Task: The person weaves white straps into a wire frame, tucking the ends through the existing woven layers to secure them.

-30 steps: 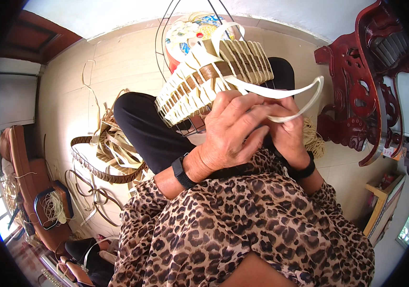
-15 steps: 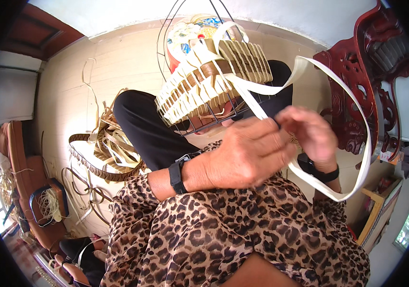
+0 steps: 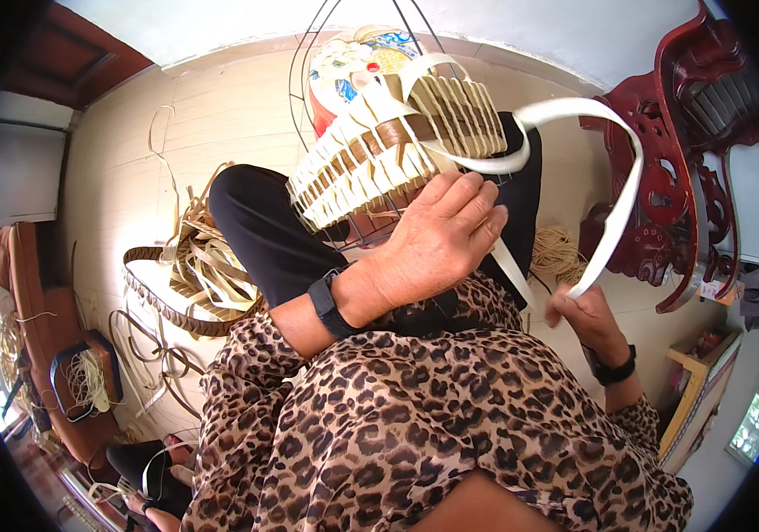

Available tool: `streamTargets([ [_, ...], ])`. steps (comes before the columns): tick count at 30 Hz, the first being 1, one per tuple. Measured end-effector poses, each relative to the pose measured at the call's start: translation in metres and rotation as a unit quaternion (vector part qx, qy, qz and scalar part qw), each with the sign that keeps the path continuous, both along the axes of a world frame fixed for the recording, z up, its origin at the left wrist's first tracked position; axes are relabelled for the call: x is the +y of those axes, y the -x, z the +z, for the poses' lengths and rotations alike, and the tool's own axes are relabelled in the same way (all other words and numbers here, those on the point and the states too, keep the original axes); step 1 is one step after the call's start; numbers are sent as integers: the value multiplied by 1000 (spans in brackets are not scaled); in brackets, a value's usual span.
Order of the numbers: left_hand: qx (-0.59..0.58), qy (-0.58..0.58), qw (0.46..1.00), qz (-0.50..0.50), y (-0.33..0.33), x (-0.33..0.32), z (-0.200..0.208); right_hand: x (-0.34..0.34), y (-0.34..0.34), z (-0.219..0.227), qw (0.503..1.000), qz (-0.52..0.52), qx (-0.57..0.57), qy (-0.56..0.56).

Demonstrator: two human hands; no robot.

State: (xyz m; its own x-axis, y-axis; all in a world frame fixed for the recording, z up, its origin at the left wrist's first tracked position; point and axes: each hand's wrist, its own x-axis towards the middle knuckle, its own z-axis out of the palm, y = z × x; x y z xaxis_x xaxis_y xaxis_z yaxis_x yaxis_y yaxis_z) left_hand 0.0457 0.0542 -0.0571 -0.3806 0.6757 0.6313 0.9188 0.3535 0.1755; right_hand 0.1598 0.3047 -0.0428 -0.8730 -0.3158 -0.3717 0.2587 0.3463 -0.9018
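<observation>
A black wire frame partly woven with cream and brown flat strips (image 3: 366, 155) rests between my knees, looking like a basket. My left hand (image 3: 450, 226) is closed at its lower edge, pinching a long white flat strip (image 3: 625, 191). A length of that strip comes out below the left fingers toward my lap. The rest loops from the weave out to the right. My right hand (image 3: 590, 324), lower and farther right, is closed on the strip at the bottom of this loop. The left fingertips are partly hidden behind the hand.
A pile of cream and brown strips (image 3: 211, 270) lies on the floor at left, with a brown braided band (image 3: 153, 297). A coil of thin strands (image 3: 557, 253) is at right, near carved dark-red furniture (image 3: 663, 177). Another person's arm and leg (image 3: 153, 479) show at lower left.
My hands, together before, have moved apart. The left went up to the frame's lower edge; the right dropped slightly, closing on the strip. The loop of strip has shifted left and narrowed.
</observation>
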Motion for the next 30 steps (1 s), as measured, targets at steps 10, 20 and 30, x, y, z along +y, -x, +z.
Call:
streamTargets([
  [10,-74,176,979,-78,-21,2,14,46,12,9,912,-179,39,368],
  [20,-578,-98,671,-455,-38,26,24,-65,73,-2,977,6,-104,187],
  [30,-437,-159,820,-334,-31,10,19,-9,25,-19,990,108,-68,-57],
])
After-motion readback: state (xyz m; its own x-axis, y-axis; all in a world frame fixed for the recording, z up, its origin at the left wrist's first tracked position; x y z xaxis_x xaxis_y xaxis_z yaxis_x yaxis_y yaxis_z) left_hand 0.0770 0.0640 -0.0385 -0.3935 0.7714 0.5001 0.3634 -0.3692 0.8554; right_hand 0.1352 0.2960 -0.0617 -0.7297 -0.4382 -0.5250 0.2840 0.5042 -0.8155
